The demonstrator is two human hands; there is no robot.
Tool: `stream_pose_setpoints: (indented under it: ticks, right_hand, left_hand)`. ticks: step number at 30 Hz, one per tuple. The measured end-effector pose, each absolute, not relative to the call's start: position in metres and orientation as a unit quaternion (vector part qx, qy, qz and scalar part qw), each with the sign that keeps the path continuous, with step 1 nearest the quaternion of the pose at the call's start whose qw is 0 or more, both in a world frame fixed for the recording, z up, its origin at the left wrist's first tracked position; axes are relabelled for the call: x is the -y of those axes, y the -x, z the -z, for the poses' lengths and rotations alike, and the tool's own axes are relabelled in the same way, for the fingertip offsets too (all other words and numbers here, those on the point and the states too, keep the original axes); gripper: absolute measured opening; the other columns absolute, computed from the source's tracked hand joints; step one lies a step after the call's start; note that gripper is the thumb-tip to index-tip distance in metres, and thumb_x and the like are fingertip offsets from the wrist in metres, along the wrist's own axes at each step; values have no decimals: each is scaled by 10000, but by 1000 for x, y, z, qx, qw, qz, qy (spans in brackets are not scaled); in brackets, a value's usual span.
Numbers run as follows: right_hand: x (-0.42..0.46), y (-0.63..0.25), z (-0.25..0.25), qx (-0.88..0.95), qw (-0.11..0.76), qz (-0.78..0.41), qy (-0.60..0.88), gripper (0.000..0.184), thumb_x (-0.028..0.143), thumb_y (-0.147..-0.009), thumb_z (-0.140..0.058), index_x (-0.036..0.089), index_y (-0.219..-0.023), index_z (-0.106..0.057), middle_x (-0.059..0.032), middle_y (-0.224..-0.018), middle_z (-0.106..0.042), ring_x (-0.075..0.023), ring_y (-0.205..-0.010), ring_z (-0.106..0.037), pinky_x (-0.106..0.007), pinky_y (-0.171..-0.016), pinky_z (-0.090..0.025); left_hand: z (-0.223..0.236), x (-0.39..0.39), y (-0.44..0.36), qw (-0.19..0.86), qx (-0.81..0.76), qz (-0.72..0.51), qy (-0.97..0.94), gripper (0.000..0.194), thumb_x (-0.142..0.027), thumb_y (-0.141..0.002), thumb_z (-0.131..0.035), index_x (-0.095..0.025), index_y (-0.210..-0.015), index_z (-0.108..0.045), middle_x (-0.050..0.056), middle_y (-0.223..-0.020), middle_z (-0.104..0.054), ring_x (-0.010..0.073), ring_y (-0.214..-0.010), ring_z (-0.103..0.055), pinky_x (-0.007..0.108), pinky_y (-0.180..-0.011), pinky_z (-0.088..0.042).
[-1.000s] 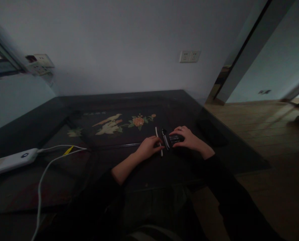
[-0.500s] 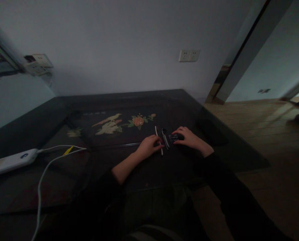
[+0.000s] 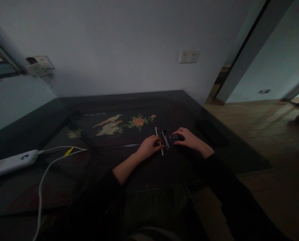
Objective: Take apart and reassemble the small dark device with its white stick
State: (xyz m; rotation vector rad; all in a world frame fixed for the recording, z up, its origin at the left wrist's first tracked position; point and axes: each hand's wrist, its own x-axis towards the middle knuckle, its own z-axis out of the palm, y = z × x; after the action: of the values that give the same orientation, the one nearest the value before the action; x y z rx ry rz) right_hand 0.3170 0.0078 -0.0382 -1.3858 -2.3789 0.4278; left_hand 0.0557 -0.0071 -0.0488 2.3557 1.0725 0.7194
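My left hand (image 3: 149,146) rests on the dark table with its fingers curled around the middle of a thin white stick (image 3: 162,152). The stick lies upright in view, its two ends showing past the fingers. Just right of it is a slim dark piece with a silvery edge (image 3: 166,142), touched by neither hand as far as I can see. Thumb and fingers of my right hand (image 3: 190,141) grip a small black block (image 3: 174,139) with a ribbed, shiny end facing left. Dim light hides its exact kind.
The glossy dark table (image 3: 124,174) has an inlaid bird and flower picture (image 3: 138,122). A white power strip (image 3: 12,164) with a white cable (image 3: 40,194) lies at left. A flat dark object (image 3: 211,133) lies at right. Wall sockets (image 3: 189,57) are behind.
The view has shifted very slightly. Both hands keep the same places and grips, and the small pieces between them show no clear movement.
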Motion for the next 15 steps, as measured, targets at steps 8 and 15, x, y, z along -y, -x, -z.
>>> stream_pose_setpoints:
  ticks: [8, 15]
  right_hand:
    - [-8, -318, 45, 840, 209, -143, 480, 405, 354, -731, -733, 222, -1107, -662, -94, -1055, -573, -260, -1025, -537, -420, -913, -434]
    - [3, -308, 22, 816, 328, -107, 464, 286, 348, -771, -709, 217, -1021, -664, -64, -941, -590, -228, -885, -560, -385, -813, -459]
  left_hand:
    - [50, 7, -56, 237, -386, -275, -848, 215, -330, -810, -631, -170, -953, -637, 27, -851, -594, 146, -751, -541, 260, -689, -431]
    - [42, 11, -53, 272, -401, -307, -819, 242, -320, -853, -566, -175, -1037, -625, 23, -837, -613, 136, -715, -533, 269, -682, -429]
